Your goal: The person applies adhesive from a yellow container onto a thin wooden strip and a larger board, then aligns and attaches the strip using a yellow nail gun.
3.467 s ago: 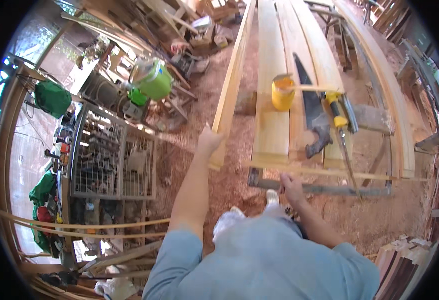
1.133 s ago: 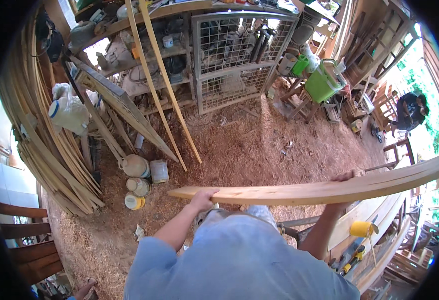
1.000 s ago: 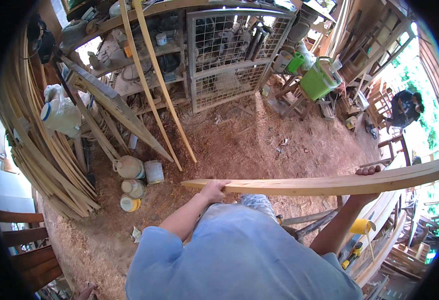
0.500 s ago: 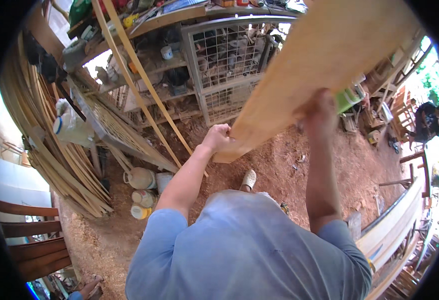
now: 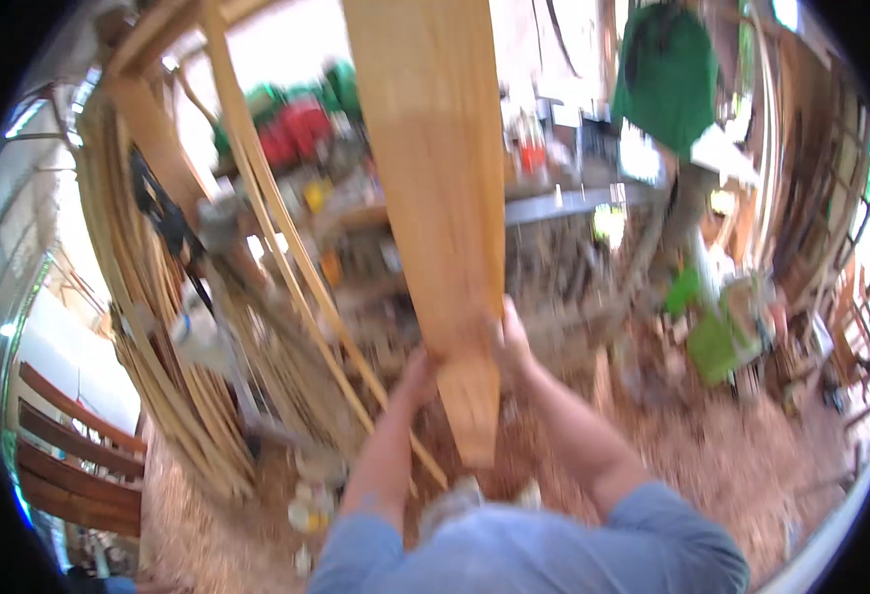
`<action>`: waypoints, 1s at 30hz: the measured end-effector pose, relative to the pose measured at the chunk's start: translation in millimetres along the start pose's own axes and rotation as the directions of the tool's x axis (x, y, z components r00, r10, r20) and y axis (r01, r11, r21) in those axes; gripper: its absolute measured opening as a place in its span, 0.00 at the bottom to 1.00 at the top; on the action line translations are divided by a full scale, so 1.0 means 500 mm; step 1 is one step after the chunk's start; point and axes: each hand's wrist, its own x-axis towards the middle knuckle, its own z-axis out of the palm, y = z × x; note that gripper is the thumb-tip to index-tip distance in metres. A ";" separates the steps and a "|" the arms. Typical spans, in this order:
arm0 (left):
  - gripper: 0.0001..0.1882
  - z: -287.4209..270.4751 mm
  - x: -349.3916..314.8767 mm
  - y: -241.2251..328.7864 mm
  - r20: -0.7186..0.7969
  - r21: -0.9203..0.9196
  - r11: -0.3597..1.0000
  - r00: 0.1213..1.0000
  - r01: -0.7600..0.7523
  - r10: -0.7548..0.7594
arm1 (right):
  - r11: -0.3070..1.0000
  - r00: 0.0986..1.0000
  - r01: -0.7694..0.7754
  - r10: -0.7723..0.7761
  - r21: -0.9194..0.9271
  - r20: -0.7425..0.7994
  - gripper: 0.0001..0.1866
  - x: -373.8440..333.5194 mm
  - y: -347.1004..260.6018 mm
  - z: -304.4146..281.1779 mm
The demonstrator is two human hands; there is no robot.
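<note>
A long, wide wooden board stands nearly upright in front of me, its top running out of the upper edge and its lower end close to my body. My left hand is closed on its left edge, low down. Opposite it, my right hand grips the right edge, slightly higher. Both hands are blurred, and the board hides part of the fingers. Two thin wooden strips lean just left of the board.
Bundled long strips stand at the left. Behind the board runs a cluttered workbench. A green cloth hangs at the upper right, above a light-green container. Shavings cover the floor; curved brown slats sit lower left.
The board has swung from slanting up to the right to nearly upright before me. My right hand has moved left and down to its lower part; the view has tilted upward.
</note>
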 end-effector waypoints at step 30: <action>0.23 -0.145 0.246 0.041 0.087 0.449 0.758 0.868 -0.472 0.489 | 0.852 0.850 -0.520 0.523 -0.055 0.066 0.25 0.069 0.046 0.059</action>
